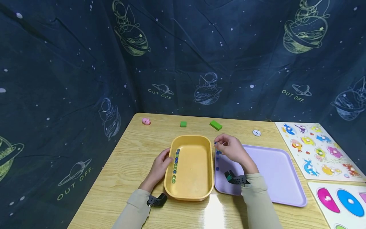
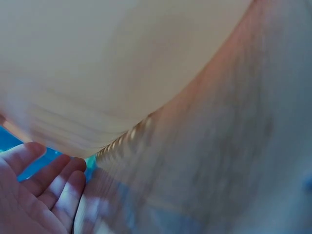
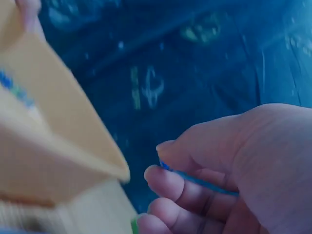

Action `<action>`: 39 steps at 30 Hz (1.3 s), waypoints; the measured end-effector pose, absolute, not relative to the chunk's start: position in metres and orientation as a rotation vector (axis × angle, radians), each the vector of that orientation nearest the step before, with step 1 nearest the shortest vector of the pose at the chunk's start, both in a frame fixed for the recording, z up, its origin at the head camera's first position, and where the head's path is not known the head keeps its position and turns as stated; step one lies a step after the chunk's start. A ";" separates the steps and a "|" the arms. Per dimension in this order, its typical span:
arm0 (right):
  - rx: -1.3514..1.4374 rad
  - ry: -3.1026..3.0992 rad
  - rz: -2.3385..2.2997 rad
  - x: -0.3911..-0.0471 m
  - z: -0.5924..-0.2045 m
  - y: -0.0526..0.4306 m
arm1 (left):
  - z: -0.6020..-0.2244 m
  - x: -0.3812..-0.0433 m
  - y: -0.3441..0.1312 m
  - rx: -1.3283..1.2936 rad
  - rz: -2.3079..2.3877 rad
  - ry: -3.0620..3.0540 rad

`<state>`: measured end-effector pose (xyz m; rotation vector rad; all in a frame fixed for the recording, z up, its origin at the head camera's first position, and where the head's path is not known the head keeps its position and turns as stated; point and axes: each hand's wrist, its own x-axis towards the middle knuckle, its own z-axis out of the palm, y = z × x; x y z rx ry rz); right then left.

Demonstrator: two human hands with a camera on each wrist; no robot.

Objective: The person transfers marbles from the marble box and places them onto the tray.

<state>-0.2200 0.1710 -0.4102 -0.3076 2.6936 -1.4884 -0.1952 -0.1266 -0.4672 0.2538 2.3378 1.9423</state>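
Note:
My left hand [image 1: 160, 165] holds the left wall of a yellow plastic bin [image 1: 194, 171], thumb over the rim and fingers on the outside. In the left wrist view those fingers lie against the bin's pale outer side. Inside, several blue and green glass marbles [image 1: 175, 165] form a line along the left side. My right hand [image 1: 230, 148] pinches a blue marble [image 3: 165, 165] between thumb and index finger, just beyond the bin's right rim. Below it, more marbles [image 1: 217, 169] lie along the left edge of a lilac tray [image 1: 268, 175], partly hidden by the hand.
Toward the back of the table stand a pink toy pig [image 1: 146, 121], a small green block [image 1: 183, 124], a longer green block [image 1: 215, 125] and a round white chip [image 1: 256, 133]. Two puzzle boards, one with sea animals [image 1: 320, 149] and one with shapes [image 1: 340, 203], lie at right.

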 end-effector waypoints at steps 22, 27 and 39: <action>0.002 2.832 -1.155 -0.238 -0.466 0.216 | -0.466 -0.195 -0.128 0.248 1.931 2.320; 0.027 2.817 -1.151 -0.238 -0.466 0.216 | -0.467 -0.195 -0.128 0.241 1.936 2.311; -0.113 2.881 -1.213 -0.231 -0.433 0.194 | -0.466 -0.194 -0.128 0.240 1.932 2.311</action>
